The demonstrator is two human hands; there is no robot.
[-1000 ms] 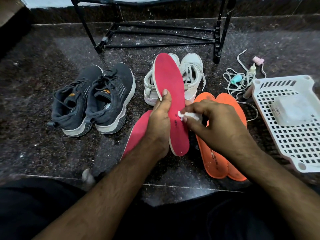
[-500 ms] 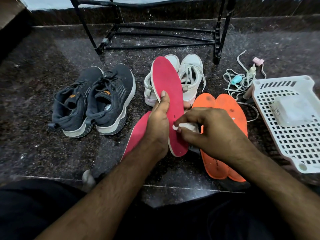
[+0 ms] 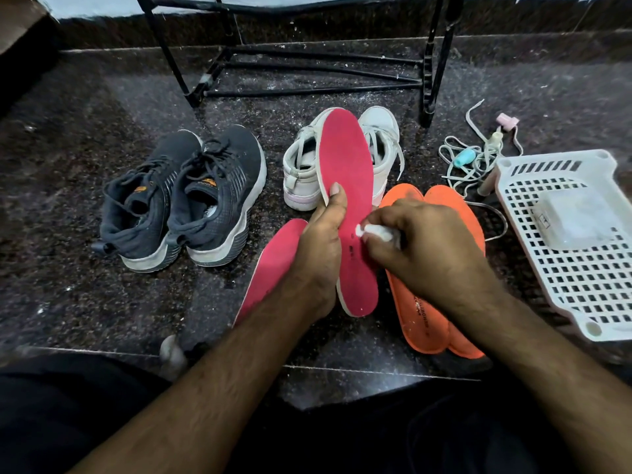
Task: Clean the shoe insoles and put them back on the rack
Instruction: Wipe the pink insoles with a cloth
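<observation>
Granite floor [image 3: 85, 268]: dark speckled stone is filling my view, dusted with white flecks; my own dark-clothed legs are cutting off its near edge.
Rack [image 3: 307, 63]: one black metal frame is standing at the far side; I am seeing only its bottom rails and legs, the top being cropped.
Basket [image 3: 581, 285]: one white plastic lattice tray is lying at the right, its far corner running out of view, with a pale translucent block [image 3: 578, 220] in it that I cannot identify.
Dark sneakers [image 3: 184, 196]: two grey knit shoes with pale soles are sitting side by side at the left.
White sneakers [image 3: 304, 165]: two are standing behind the raised insole, which is partly covering them.
Held pink insole [image 3: 349, 186]: flat, felt-like and long-oval, it is standing tilted above the floor; my left hand [image 3: 318, 248] is gripping its left edge, thumb lying on the face.
Second pink insole [image 3: 273, 261]: it is lying on the floor beneath my left wrist, its heel end hidden.
Orange insoles [image 3: 420, 313]: two overlapping ones are lying under my right forearm, their small print unreadable.
Laces [image 3: 468, 159]: a pale tangle with small pastel pieces, too small to make out.
White wad [image 3: 376, 232]: my right hand [image 3: 427, 248] is pinching this soft wad, pressing it to the held insole's middle.
</observation>
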